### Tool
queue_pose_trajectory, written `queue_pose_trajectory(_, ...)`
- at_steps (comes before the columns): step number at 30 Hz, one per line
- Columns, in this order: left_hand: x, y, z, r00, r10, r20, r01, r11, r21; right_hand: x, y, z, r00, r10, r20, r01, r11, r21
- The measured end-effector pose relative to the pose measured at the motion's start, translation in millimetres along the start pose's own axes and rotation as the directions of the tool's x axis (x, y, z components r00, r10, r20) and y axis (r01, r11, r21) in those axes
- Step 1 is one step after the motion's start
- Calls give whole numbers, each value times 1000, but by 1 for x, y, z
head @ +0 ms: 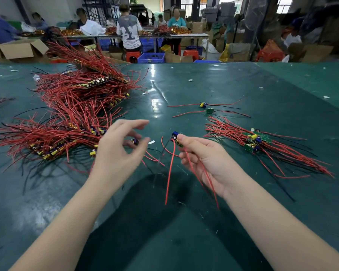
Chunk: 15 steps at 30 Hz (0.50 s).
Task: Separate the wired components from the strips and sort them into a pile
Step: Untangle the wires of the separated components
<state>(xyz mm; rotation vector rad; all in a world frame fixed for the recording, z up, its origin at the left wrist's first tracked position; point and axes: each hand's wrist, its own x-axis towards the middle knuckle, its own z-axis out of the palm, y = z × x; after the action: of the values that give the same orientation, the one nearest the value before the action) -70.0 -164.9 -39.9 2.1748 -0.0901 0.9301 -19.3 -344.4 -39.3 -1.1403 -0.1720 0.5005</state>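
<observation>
One component (177,138) sits pinched in the right hand (205,163) above the bench (204,89), board end up and away, its red wires trailing down toward the person. The left hand (117,151) hovers with fingers loosely spread, holding nothing, beside the strips (67,114). The pile (256,142) lies right.

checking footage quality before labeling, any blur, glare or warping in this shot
Head view: the left hand is motion-blurred at the fingertips, the right hand is sharper; overhead lights glare on the green table; the wide-angle lens bends the table's far edge.
</observation>
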Motion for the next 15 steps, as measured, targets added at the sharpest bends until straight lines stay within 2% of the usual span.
queue_pose_trajectory(2,-4,10,5,993,83,84,-68,982,-174,-1,2,2,1000,17,15,-18,998,52)
queue_pose_trajectory(4,-7,16,10,984,124,127,-89,963,-254,-2,3,4,998,9,61,-15,995,102)
queue_pose_trajectory(6,-9,18,13,988,113,104,-85,965,-248,-3,5,6,995,9,96,-21,993,119)
queue_pose_trajectory(11,-9,18,12,993,113,23,-104,967,-232,-5,8,9,995,61,83,-69,994,89)
queue_pose_trajectory(15,-9,20,11,1000,2,-3,-3,972,-236,-8,7,11,992,79,99,-85,994,67)
